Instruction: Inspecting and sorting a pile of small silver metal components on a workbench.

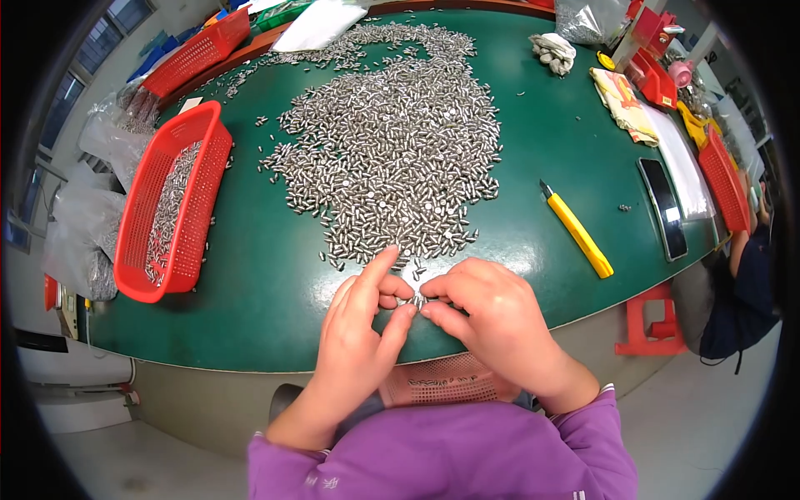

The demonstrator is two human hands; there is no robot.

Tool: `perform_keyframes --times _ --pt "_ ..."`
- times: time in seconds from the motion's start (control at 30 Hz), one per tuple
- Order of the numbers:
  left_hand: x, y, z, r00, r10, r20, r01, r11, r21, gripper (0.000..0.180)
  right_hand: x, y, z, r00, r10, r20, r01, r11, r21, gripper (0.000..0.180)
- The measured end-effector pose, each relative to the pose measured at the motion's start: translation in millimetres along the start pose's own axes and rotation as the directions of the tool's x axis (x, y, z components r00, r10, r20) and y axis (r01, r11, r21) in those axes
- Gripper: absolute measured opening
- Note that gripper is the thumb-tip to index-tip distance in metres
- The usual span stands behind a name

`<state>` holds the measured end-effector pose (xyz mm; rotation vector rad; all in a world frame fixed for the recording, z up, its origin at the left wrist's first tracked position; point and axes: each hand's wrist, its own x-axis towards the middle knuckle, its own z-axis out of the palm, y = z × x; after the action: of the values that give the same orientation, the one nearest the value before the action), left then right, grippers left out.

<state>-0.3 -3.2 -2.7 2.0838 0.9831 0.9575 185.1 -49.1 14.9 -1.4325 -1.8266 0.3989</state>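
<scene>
A big heap of small silver metal pins (392,142) covers the middle of the green table (275,283). At the heap's near edge my left hand (362,325) and my right hand (492,321) meet, fingertips pinched together over a few pins (417,300). My left forefinger points up toward the heap. Both hands seem to grip pins between thumb and fingers. Below my hands, at the table's front edge, a pink mesh basket (446,385) with some pins in it rests on my lap.
A red mesh basket (171,204) holding pins stands at the left. A yellow utility knife (577,229) and a dark phone (663,208) lie to the right. Plastic bags of pins (83,225) hang at the left edge. Red baskets, cloths and gloves sit at the back.
</scene>
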Motion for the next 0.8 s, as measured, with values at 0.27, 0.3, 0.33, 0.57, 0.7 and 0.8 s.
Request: perform_keyframes --times 0.27,0.3,0.33,0.57,0.7,0.8 --pt "1.1 -2.8 -1.6 0.999 -0.023 0.049 0.023 1.000 -0.014 0.066 3.0 -3.5 5.4 1.000 0.019 0.002 -0.019 1.000 -0.001 0.018" --pt "1.1 -3.2 -1.9 0.997 -0.036 0.062 0.039 0.998 -0.040 0.065 2.4 -4.1 5.7 1.000 0.019 0.002 -0.019 1.000 -0.001 0.018" --pt "1.0 -3.4 -2.7 0.997 -0.036 0.062 0.039 0.998 -0.040 0.065 1.8 -4.7 6.1 1.000 0.015 0.004 -0.015 1.000 -0.011 0.019" --pt "0.0 -2.5 -4.5 0.997 -0.037 0.067 0.042 0.996 -0.073 0.064 -0.2 -3.7 6.2 1.000 -0.011 0.004 0.011 1.000 0.017 0.020" --pt "-0.8 -2.0 -4.3 0.999 -0.015 0.048 0.017 0.999 -0.039 0.064 -0.2 -3.5 4.9 1.000 -0.014 0.017 0.014 1.000 0.017 0.021" --pt "-1.0 -2.0 -5.3 0.999 -0.010 0.051 0.011 0.999 -0.030 0.064 0.2 -5.1 4.6 1.000 -0.001 0.028 0.001 1.000 -0.006 0.023"
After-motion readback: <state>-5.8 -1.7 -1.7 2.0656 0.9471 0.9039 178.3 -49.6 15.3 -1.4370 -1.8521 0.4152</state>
